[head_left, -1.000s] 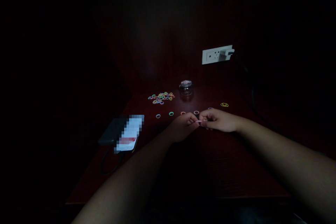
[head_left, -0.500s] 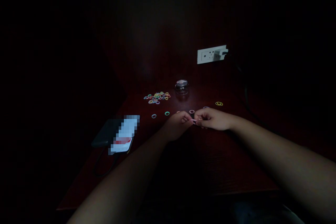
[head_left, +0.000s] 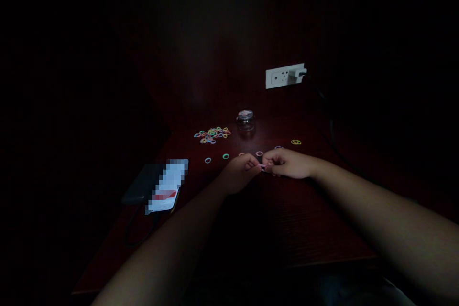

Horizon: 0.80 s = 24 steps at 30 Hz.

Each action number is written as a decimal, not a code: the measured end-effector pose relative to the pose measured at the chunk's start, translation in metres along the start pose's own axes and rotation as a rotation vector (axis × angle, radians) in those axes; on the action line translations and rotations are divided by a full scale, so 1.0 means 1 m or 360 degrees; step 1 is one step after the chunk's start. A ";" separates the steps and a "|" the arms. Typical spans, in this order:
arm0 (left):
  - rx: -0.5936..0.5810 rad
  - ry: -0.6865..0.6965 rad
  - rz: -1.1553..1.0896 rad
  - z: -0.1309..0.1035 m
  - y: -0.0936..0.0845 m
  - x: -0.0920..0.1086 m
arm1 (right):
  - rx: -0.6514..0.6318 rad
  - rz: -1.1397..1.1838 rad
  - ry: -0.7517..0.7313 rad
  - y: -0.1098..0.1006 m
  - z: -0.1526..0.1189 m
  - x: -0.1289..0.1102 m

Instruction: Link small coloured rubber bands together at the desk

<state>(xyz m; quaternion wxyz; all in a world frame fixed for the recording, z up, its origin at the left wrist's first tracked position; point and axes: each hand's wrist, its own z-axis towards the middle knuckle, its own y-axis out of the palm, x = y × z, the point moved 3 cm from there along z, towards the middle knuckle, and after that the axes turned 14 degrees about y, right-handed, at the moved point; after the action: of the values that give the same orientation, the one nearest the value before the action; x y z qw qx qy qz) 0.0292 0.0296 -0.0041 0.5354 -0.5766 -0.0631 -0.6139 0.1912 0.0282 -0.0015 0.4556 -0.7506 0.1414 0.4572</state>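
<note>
Pinching the pink band (head_left: 262,166) between the fingers of left hand (head_left: 237,175) and right hand (head_left: 293,163), at or just above the bench (head_left: 304,220). Probably light, soft and springy, hardly fragile; best taken by opposite sides of the loop and stretched gently.

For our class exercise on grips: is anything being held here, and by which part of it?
A small pink band, its left end pinched by the left hand, its right end by the right hand.
</note>
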 end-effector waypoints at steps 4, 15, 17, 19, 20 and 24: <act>-0.0043 0.0006 0.0022 0.000 0.000 0.001 | 0.0008 -0.0076 -0.0061 0.000 -0.001 -0.002; -0.0075 -0.0017 -0.0023 0.000 0.002 -0.002 | -0.0015 -0.0092 -0.0087 -0.001 -0.002 -0.003; -0.0076 -0.0009 -0.0014 0.001 0.002 -0.002 | -0.0022 -0.0076 -0.0083 -0.001 -0.002 -0.004; -0.0076 -0.0017 -0.0011 0.001 0.002 -0.002 | -0.0027 -0.0057 -0.0083 -0.001 -0.002 -0.004; -0.0076 -0.0019 -0.0009 0.001 0.002 -0.002 | -0.0026 -0.0050 -0.0085 -0.001 -0.002 -0.004; -0.0083 -0.0011 -0.0019 0.000 0.003 -0.003 | -0.0038 -0.0010 -0.0041 0.000 -0.001 -0.001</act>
<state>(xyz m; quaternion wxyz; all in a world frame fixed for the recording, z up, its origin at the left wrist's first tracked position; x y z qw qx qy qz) 0.0309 0.0301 -0.0080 0.5163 -0.5922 -0.0524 -0.6165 0.1912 0.0270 -0.0005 0.4497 -0.7507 0.1276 0.4669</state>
